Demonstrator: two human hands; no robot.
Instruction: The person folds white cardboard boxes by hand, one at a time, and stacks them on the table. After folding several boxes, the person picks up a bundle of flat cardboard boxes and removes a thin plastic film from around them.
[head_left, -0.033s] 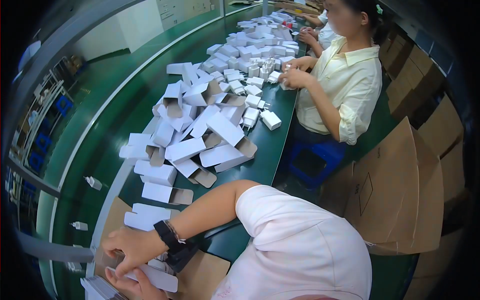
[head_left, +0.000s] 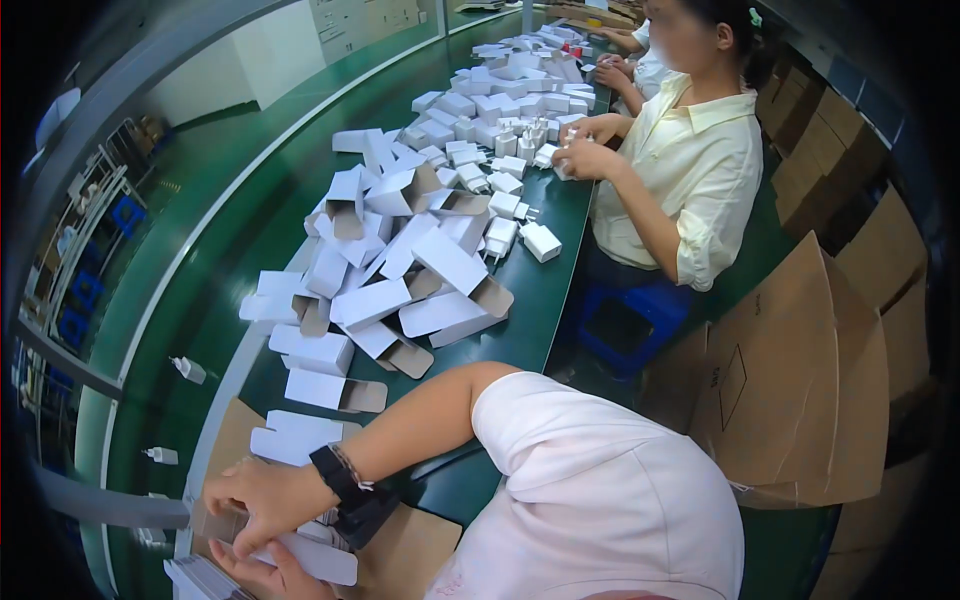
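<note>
Low at the left, my left hand (head_left: 265,572) holds a small white cardboard box (head_left: 318,562), fingers bent around its lower side. My right hand (head_left: 265,497), with a black band on its wrist, reaches over from above. Its fingers are curled, with thumb and forefinger at the box's end, partly hiding it. Another white box (head_left: 295,437) lies just beyond my right wrist. Beneath my hands is an opened brown carton (head_left: 405,545), with a dark object (head_left: 368,518) by its edge. A stack of thin white pieces (head_left: 200,580) stands beside my left hand.
Open white boxes (head_left: 400,270) and white plug chargers (head_left: 500,235) are heaped along the green table (head_left: 480,350). A co-worker in a yellow shirt (head_left: 685,180) handles a charger at the right edge. A large brown carton (head_left: 790,380) stands on the right. A grey rail (head_left: 110,502) crosses the left.
</note>
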